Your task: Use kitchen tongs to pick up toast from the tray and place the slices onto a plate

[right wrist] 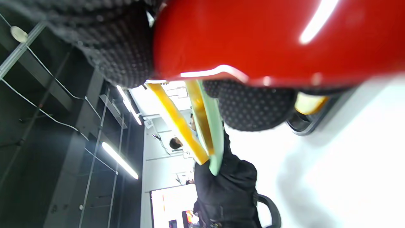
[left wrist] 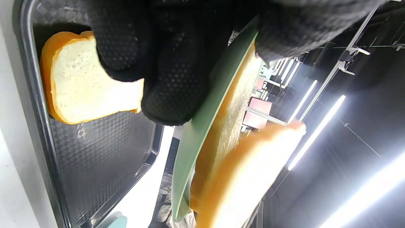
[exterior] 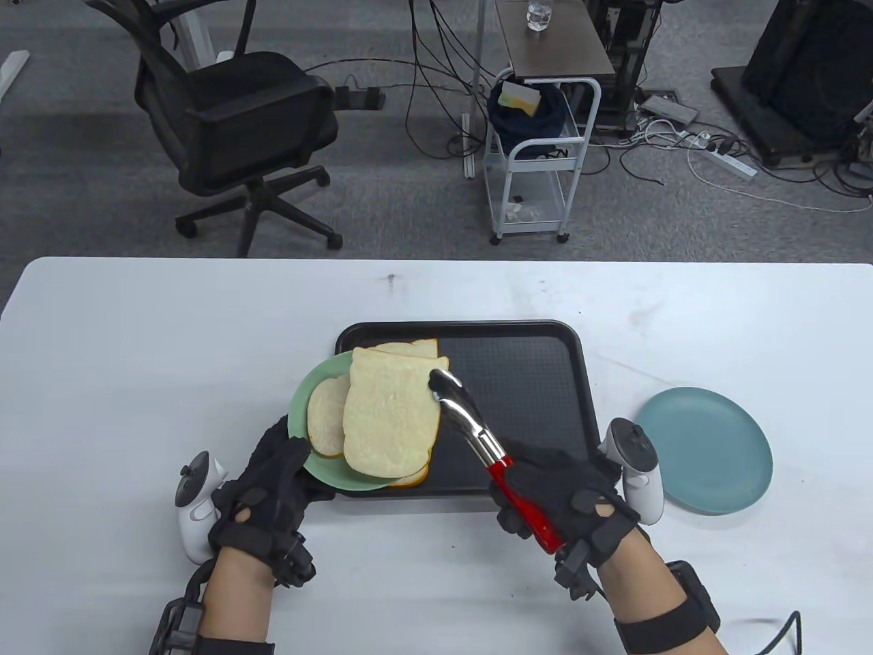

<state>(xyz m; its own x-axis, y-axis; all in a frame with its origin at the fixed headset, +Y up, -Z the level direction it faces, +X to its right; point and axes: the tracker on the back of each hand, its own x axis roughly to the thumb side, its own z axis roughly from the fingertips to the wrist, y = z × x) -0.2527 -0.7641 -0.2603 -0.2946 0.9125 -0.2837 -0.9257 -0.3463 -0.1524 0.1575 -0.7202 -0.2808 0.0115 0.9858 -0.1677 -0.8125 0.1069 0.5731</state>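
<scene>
While tongs point(exterior: 477, 430) pinch it, the pale toast point(exterior: 392, 419) hangs orange-crusted.

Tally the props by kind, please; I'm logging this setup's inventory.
Toast: 4 slices that show, some partly hidden
Plates: 2, the green plate and the blue plate
Tray: 1
Tongs: 1
Total: 8

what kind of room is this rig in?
Probably an office or lab, not a kitchen: black mesh office chair, loose cables and a white power strip on grey carpet, white wheeled utility cart behind the table.
</scene>
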